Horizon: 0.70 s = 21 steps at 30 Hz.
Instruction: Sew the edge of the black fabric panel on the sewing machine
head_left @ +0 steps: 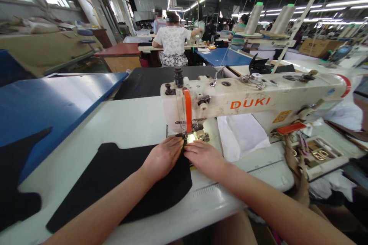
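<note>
A black fabric piece (120, 172) lies on the white sewing table, its right part under the head of a white sewing machine (218, 99). My left hand (162, 157) is closed on this fabric, fingertips just in front of the presser foot. From the other side, my right hand (205, 159) pinches the fabric's right edge, fingers pressed together. The two hands nearly meet below the needle area, where a small lamp glows. My fingers hide the exact spot under the foot.
Another black fabric piece (17, 180) lies at the left, partly over a blue table (71, 99). A white cloth (244, 136) rests under the machine arm. A parts tray (322, 157) stands at right. Thread cones (254, 19) rise behind. A person (172, 42) sits ahead, facing away.
</note>
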Each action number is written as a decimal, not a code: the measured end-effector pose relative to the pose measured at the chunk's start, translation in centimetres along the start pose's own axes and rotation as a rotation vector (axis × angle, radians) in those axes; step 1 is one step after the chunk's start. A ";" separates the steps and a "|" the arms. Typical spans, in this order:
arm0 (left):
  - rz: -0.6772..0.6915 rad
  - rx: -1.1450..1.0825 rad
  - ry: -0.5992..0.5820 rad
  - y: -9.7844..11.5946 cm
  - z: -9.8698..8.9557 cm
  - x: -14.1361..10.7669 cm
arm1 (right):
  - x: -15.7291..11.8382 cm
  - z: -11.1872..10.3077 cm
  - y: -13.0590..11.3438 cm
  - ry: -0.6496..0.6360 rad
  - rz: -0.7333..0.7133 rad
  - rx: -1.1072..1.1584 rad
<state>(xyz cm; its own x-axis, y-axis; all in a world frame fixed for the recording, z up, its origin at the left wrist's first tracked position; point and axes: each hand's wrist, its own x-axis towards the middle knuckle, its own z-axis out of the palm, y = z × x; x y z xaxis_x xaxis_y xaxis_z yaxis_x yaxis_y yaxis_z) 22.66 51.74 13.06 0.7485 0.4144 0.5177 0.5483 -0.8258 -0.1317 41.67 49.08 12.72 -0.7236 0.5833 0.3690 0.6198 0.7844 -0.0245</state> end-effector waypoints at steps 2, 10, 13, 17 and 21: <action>-0.007 -0.001 -0.006 0.0 -0.1 0.1 | 0.1 0.0 0.1 -0.001 0.002 0.002; -0.027 -0.002 -0.008 -0.1 0.1 0.0 | 0.2 0.7 0.4 0.021 0.007 0.005; -0.002 0.020 -0.010 -0.4 0.2 0.1 | 0.3 1.0 0.6 0.024 0.019 -0.001; -0.008 0.026 0.008 -0.6 0.3 0.2 | 0.4 1.1 0.8 0.016 0.023 0.009; -0.017 0.039 0.016 -0.6 0.5 0.3 | 0.5 1.0 0.7 0.012 0.028 0.019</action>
<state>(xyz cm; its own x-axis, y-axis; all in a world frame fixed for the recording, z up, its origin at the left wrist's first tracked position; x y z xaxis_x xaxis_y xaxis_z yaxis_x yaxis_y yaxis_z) 22.74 52.55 12.92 0.7334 0.4218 0.5331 0.5752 -0.8030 -0.1560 41.49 50.13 11.96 -0.7024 0.6025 0.3790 0.6336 0.7718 -0.0528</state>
